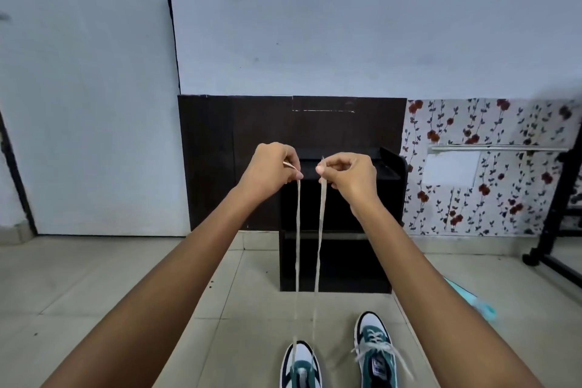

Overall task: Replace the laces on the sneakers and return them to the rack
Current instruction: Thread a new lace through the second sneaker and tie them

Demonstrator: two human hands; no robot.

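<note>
Your forearms [176,277] come in from 7 and 5 o'clock and reach up and forward, nearly straight, converging on the middle of the view. Below them at 6 o'clock, on the tiled floor [110,287], stands the near sneaker [300,365], toe pointing to 12. The second sneaker [376,353] stands just beside it toward 5 o'clock. It has a lace already threaded and the loose ends splayed to either side; whether they are knotted you cannot tell from here. From the front of the near sneaker the pale lace [297,230] rises in two taut strands, side by side, to your hands. Which eyelets it leaves is too blurred to read. Your left hand [271,167] pinches one end between thumb and forefinger, the other fingers curled in. Your right hand [349,175] pinches the other end the same way, the tip standing up above the thumb. The hands are level, backs toward you, close together but not touching. By my reading you are early in lacing this shoe: the lace looks to be through a low pair of eyelets, and you are drawing both ends up to even their lengths. The next move calls for bringing the ends down matched, then crossing each into the next eyelet, keeping the flat lace untwisted. The dark rack [346,271] stands at 12 o'clock behind your hands, against the wall and well apart from both sneakers; returning them comes last.
</note>
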